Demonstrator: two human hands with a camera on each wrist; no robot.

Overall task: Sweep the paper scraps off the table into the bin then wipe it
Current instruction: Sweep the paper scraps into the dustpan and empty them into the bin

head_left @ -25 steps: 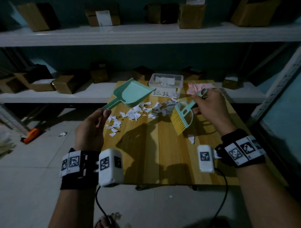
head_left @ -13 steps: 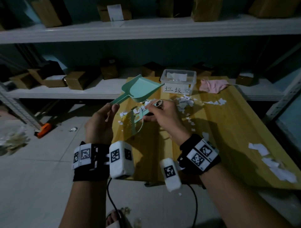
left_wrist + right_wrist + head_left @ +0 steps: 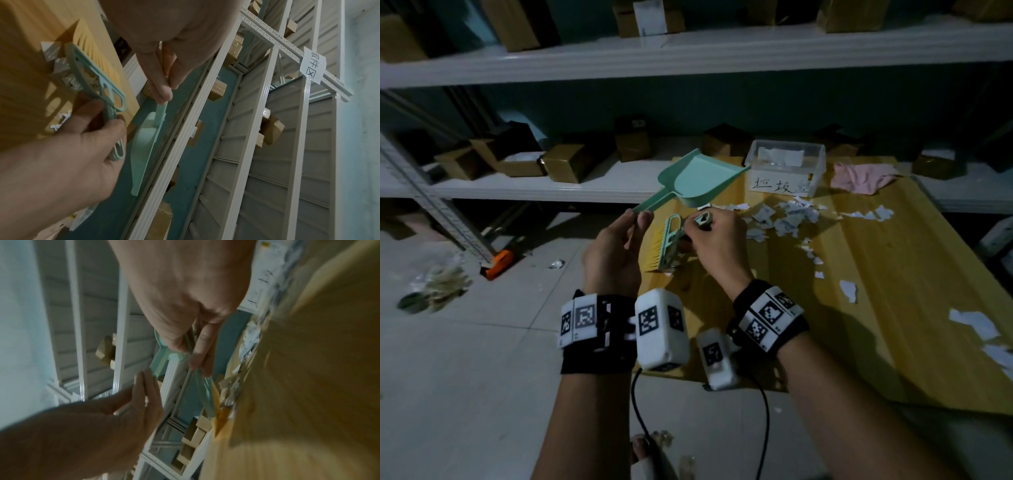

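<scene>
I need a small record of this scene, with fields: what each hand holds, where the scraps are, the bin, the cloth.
left hand: pinches the handle of the green dustpan, raised over the table's far left corner
right hand: grips the brush, bristles at the left table edge
paper scraps: scattered on the table, most before the bin
bin: clear box, at the far edge
pink cloth: right of the bin, untouched

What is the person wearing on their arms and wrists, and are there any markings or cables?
Both forearms are bare, with no sleeves. The left wrist carries a black strap with white square-patterned marker tags and a rounded white camera box bearing the same black-and-white markers. The right wrist has a matching black tagged band and a smaller white box. A thin black cable hangs below.
</scene>
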